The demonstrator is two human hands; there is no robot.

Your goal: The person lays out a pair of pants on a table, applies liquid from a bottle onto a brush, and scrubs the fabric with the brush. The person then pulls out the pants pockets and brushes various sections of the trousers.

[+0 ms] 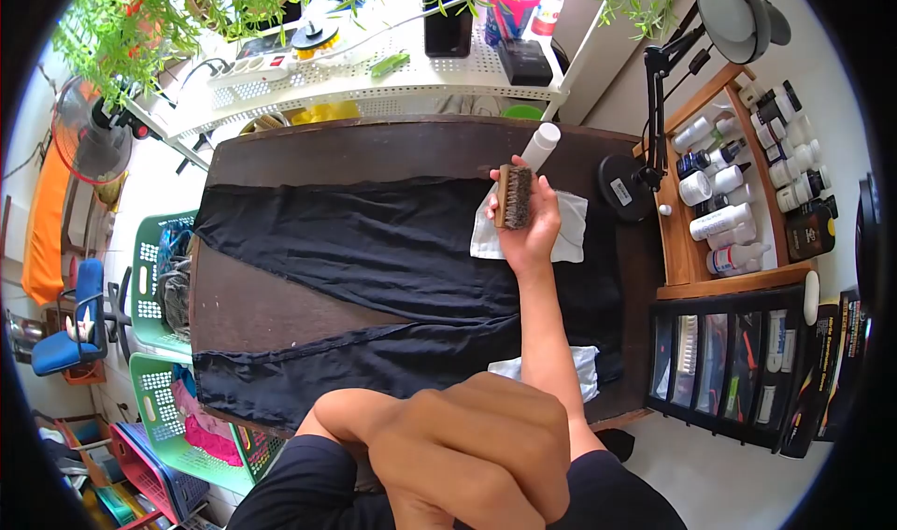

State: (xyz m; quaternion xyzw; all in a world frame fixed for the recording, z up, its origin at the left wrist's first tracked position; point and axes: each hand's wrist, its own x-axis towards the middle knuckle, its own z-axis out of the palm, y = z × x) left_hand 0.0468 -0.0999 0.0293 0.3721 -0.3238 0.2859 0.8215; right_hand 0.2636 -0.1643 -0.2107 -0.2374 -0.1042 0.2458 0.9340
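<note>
My right hand (531, 222) reaches over the table, palm up, fingers closed round a wooden brush (512, 196) with dark bristles facing right. Below it lie black trousers (374, 240), spread flat with both legs pointing left. A white cloth piece (568, 236) shows under the right hand, and another white piece (584, 366) lies nearer to me, partly behind my forearm. Just beyond the brush stands a white bottle (542, 145). Close to the camera, my left hand (476, 446) is curled into a fist with its knuckles up; its inside is hidden.
Everything lies on a dark brown table (252, 296). At the right are a black lamp (626, 186), a wooden rack (663, 273) of bottles and black drawers (729, 371). A white perforated shelf (364, 86) runs behind; green baskets (149, 287) stand left.
</note>
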